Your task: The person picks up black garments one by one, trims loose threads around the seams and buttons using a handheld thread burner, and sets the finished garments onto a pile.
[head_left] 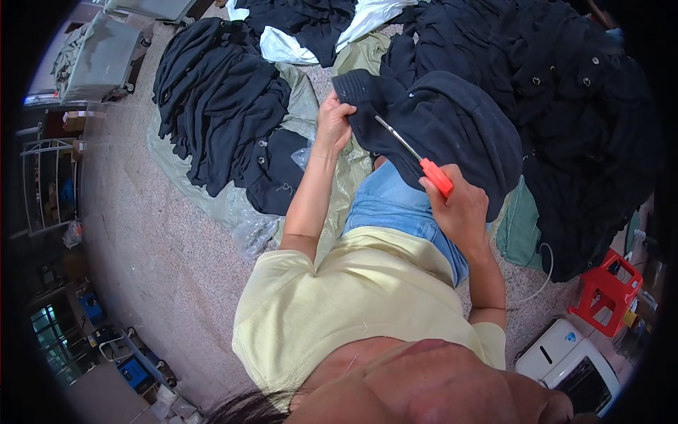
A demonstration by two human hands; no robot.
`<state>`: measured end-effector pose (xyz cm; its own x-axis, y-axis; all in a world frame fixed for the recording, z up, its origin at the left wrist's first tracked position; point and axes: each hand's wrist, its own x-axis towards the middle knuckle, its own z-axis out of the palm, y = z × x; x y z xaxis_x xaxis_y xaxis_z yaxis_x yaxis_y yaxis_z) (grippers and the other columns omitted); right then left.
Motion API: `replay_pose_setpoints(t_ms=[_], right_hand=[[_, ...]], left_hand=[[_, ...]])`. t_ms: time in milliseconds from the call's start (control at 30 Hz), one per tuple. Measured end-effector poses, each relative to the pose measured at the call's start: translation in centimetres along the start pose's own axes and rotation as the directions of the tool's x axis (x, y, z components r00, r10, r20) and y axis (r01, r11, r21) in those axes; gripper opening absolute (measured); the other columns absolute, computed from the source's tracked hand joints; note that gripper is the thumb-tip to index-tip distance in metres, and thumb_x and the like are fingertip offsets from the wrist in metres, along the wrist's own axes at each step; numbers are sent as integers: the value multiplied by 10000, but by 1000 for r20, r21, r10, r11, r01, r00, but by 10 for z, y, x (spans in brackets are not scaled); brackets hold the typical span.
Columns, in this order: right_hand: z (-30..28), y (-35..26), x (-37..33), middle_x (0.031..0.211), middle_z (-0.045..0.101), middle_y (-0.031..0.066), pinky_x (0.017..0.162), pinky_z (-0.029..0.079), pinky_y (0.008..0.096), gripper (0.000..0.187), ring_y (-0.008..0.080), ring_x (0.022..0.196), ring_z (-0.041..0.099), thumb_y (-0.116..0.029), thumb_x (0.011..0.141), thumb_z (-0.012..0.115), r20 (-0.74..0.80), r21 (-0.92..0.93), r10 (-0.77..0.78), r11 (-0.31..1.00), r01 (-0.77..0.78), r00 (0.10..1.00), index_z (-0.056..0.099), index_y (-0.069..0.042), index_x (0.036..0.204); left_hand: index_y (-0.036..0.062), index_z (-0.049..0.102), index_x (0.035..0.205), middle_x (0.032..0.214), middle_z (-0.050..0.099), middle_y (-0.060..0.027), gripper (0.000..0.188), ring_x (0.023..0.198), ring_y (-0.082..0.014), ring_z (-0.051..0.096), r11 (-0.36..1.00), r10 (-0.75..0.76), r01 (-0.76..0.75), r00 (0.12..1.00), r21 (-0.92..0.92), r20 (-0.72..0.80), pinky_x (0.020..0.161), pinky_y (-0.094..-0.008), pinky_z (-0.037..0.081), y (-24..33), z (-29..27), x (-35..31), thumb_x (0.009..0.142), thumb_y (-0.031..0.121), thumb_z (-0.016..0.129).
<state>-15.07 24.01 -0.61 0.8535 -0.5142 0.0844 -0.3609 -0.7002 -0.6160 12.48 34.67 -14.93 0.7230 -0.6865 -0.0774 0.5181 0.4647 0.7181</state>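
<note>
A dark navy or black garment (452, 127) lies across my lap, over my blue denim shorts. My left hand (333, 124) pinches it beside its ribbed band (353, 88), thumb on top, and lifts that end. Closed round a red-handled tool (436, 177) with a slim metal shaft is my right hand (462, 206). The shaft points up and left over the cloth, its tip close to the ribbed end. Whether the tip touches the fabric I cannot tell. Part of the handle is hidden inside my fingers.
Heaps of dark garments (219, 99) on plastic sheeting (244, 219) lie left, and a larger dark pile (586, 141) rises right. White bags (286, 46) lie ahead. A red stool (606, 293) and a white boxy appliance (565, 357) stand lower right. Grey wheeled bins (109, 53) stand far left.
</note>
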Motion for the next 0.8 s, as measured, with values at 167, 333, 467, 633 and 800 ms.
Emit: replay_pose_setpoints(t_ms=[167, 333, 467, 633, 800], right_hand=[[7, 9, 6, 675, 664, 130, 523, 487, 462, 285, 373, 593, 656, -333, 930, 716, -45, -79, 52, 995, -56, 998, 556, -100, 893], [10, 9, 2, 666, 660, 148, 535, 497, 485, 312, 392, 596, 657, -347, 937, 696, -32, -72, 39, 997, -41, 999, 537, -88, 866], [15, 16, 6, 671, 661, 153, 538, 498, 488, 313, 391, 595, 660, -345, 937, 693, -79, -168, 113, 978, -125, 990, 533, -85, 863], [18, 14, 6, 672, 661, 156, 536, 494, 484, 314, 395, 603, 659, -341, 933, 699, -72, -131, 111, 984, -120, 991, 539, -79, 866], [11, 11, -2, 653, 650, 156, 534, 477, 492, 282, 403, 616, 656, -333, 938, 698, -1, 5, 107, 994, -107, 994, 565, -85, 910]], left_hand=[[-58, 533, 1288, 1154, 676, -130, 576, 1018, -203, 682, 1000, 3, -3, 1000, 20, 1, 923, -316, 541, -4, 18, -8, 733, -175, 436], [-58, 523, 1295, 1177, 667, -137, 578, 1048, -214, 680, 998, -53, 52, 998, 42, 24, 936, -320, 543, -13, 7, -10, 738, -180, 431], [-68, 513, 1308, 1209, 660, -157, 587, 1091, -240, 681, 1000, -14, 14, 1000, -7, 11, 967, -347, 550, -10, 17, -14, 738, -182, 428], [-83, 507, 1310, 1245, 646, -185, 594, 1115, -283, 678, 999, -31, 32, 999, -42, 22, 1003, -386, 549, -9, 15, -16, 731, -189, 424], [-93, 504, 1300, 1228, 650, -205, 520, 1134, -340, 666, 976, -97, 89, 995, -197, -31, 1025, -427, 548, -21, -14, -4, 787, -137, 436]])
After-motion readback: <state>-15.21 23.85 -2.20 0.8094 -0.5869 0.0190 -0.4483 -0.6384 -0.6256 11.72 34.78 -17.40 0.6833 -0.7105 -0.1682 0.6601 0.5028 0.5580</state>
